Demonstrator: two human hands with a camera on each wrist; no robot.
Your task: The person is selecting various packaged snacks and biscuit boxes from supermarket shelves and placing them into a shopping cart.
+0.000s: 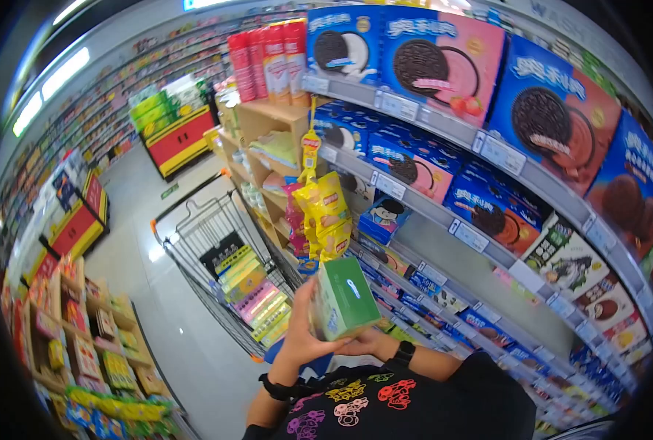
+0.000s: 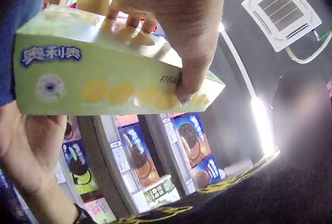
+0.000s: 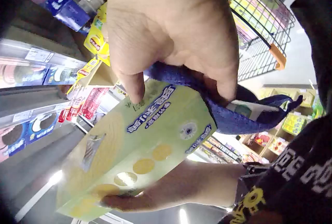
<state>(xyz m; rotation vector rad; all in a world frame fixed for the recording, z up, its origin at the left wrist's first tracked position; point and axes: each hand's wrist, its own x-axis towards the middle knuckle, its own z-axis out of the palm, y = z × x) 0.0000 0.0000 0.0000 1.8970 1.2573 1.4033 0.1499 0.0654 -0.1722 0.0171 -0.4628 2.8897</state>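
Note:
Both hands hold a pale green Oreo biscuit box point(image 1: 347, 299) in front of the chest, tilted, beside the shelf. My left hand point(image 1: 298, 335) grips its side; in the left wrist view its thumb point(image 2: 191, 81) presses the printed face, while the other fingers reach over the top. In the right wrist view my right hand point(image 3: 168, 32) is at the box's end, thumb against the box point(image 3: 150, 143). Its other fingers curl over a dark blue cloth point(image 3: 236, 123), which hangs beside the box.
A wire shopping cart point(image 1: 187, 246) with several colourful boxes stands at left. Shelves point(image 1: 422, 110) of blue Oreo packs line the right. Yellow snack bags point(image 1: 323, 205) hang from a wooden rack point(image 1: 271, 117); another wooden rack point(image 1: 77, 315) stands lower left.

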